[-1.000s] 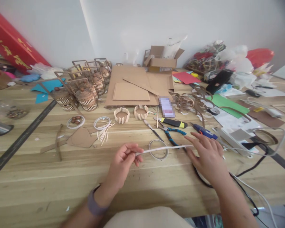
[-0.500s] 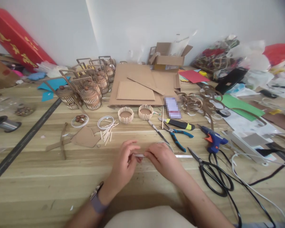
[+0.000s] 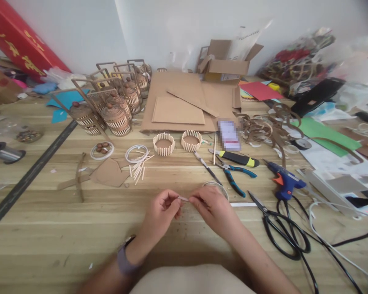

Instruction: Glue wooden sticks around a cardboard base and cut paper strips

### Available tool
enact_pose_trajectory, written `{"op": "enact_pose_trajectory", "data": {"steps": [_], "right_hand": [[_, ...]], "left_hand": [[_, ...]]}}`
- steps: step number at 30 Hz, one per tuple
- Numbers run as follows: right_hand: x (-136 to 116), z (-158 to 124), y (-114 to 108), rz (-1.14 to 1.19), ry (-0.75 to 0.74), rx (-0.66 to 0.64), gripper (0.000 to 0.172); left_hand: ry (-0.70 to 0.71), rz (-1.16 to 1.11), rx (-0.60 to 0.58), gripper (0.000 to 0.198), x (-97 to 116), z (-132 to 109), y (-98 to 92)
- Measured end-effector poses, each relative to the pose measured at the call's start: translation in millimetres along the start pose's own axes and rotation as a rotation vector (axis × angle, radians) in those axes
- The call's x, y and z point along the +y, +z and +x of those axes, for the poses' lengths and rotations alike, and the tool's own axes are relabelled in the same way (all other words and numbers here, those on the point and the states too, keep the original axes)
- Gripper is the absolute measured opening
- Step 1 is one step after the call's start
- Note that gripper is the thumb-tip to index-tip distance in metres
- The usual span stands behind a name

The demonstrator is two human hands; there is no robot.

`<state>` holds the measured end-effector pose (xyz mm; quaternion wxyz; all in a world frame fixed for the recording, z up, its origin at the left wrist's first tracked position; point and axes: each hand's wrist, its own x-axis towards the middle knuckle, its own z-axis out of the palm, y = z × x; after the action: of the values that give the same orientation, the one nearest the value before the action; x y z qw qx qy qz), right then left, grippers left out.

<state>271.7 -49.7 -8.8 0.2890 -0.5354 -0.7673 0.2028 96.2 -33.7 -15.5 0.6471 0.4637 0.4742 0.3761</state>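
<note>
Between my two hands runs a short stretch of narrow pale strip (image 3: 184, 199). My left hand (image 3: 164, 208) pinches its left end between thumb and fingers. The fingertips of my right hand (image 3: 210, 206) are closed on the other end. A white strip (image 3: 243, 204) lies on the table to the right of that hand; whether it is the same piece is hidden. Just behind my right hand a round ring (image 3: 223, 190) shows in part. Farther back stand two round cardboard bases edged with upright sticks, a left one (image 3: 164, 145) and a right one (image 3: 191, 141).
Scissors (image 3: 279, 224), a blue glue gun (image 3: 283, 179), pliers (image 3: 236, 179) and a yellow-black cutter (image 3: 239, 158) lie to the right. Loose sticks (image 3: 138, 169) and cut cardboard (image 3: 108, 172) are at the left. Several lidded stick baskets (image 3: 116, 120) stand behind, beside cardboard sheets (image 3: 178, 110).
My left fingers have closed more tightly, and the visible stretch of strip between my hands is shorter and tilted. The view has shifted slightly.
</note>
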Motion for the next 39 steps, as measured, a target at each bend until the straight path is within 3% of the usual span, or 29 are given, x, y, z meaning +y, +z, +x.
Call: {"op": "enact_pose_trajectory", "data": {"steps": [5,11,19,24,27,30,32,35,39], "right_hand": [[-9,-3,8,0.057,-0.056,0.016,0.023],[-12,-3,6,0.126,0.03,-0.004,0.028],[-16,-2,6,0.199,0.121,0.098,0.026],[-20,-9,-5,0.157,-0.014,0.116,0.02],[0,-33,-34,-0.065,0.077,0.225,0.023],[40,-79,-71,-0.315,0.411,0.246,0.029],[70,-113,-87,-0.457,0.577,0.155,0.034],[101,-151,-90,-0.557,0.692,0.088,0.037],[110,-163,-77,-0.574,0.657,0.08,0.044]], "left_hand": [[-0.002,0.082,-0.06,0.014,-8,-1,-1.4],[-0.011,0.083,-0.095,0.011,-8,-5,-1.4],[-0.037,-0.173,-0.144,0.017,-6,-4,0.9],[0.004,-0.381,-0.031,0.021,-7,-3,0.4],[-0.043,-0.587,0.032,0.026,-1,1,-6.0],[-0.093,-0.749,0.05,0.031,5,7,-13.9],[-0.081,-0.777,0.066,0.031,9,10,-17.0],[-0.047,-0.726,0.087,0.031,10,10,-16.6],[-0.036,-0.506,0.095,0.036,5,4,-11.5]]}}
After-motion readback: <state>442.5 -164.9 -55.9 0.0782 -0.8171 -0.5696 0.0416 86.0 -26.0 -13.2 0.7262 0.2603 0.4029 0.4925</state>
